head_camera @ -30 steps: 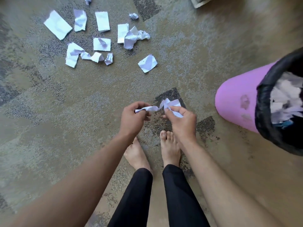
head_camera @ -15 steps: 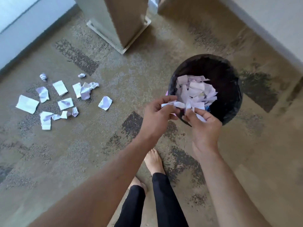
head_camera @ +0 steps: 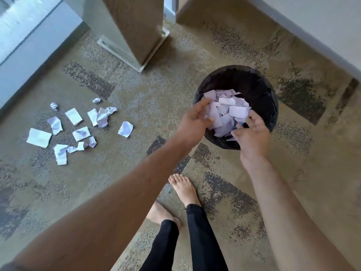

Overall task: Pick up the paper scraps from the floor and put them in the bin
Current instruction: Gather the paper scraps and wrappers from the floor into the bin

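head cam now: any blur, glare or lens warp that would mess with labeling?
Head view: slight motion blur on the left hand and right hand over the bin; floor scraps fairly sharp; bright washed-out glare top left; wide-angle warp bends the walls; soft, even light, no hard shadows.

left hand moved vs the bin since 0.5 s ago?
Yes. The left hand has gone further in over the bin: it was at the near rim pinching a scrap, and now it lies over the paper inside with fingers spread and empty.
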The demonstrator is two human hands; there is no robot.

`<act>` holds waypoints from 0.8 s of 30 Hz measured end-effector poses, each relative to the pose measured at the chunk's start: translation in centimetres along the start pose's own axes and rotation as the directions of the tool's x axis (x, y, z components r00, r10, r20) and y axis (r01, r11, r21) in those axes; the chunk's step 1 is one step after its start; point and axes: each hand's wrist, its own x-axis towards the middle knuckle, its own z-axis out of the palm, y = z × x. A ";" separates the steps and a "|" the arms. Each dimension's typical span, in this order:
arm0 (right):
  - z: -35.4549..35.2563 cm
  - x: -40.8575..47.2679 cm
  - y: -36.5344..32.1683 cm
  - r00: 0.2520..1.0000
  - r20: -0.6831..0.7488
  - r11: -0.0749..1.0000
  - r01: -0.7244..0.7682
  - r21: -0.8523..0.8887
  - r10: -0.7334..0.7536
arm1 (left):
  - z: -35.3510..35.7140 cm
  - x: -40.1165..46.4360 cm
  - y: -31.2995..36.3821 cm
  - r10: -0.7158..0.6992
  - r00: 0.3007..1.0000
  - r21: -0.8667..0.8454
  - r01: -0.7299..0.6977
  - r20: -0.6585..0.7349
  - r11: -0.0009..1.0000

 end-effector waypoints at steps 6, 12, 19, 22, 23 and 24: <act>3.2 -5.2 3.2 0.976 0.113 0.961 0.206 -0.182 -0.188 | -5.0 -5.0 -3.4 -0.011 0.979 0.013 0.014 -0.202 1.000; 9.7 -9.4 5.8 0.894 0.383 0.868 0.368 -0.333 -0.232 | -11.6 -10.6 -6.9 -0.035 0.930 -0.019 0.030 -0.366 0.999; 17.4 -12.2 7.6 0.814 0.560 0.744 0.471 -0.474 -0.158 | -20.5 -15.4 -8.6 -0.053 0.832 -0.019 0.051 -0.552 0.999; 20.2 -13.0 8.6 0.768 0.630 0.683 0.522 -0.511 -0.115 | -24.1 -17.0 -9.4 -0.077 0.783 0.011 0.106 -0.618 0.994; 20.7 -13.1 8.8 0.760 0.643 0.666 0.532 -0.523 -0.102 | -25.0 -17.3 -9.7 -0.089 0.773 0.022 0.131 -0.628 0.991; 21.5 -13.2 9.1 0.749 0.657 0.647 0.545 -0.534 -0.089 | -26.2 -17.7 -10.2 -0.097 0.757 0.029 0.151 -0.646 0.988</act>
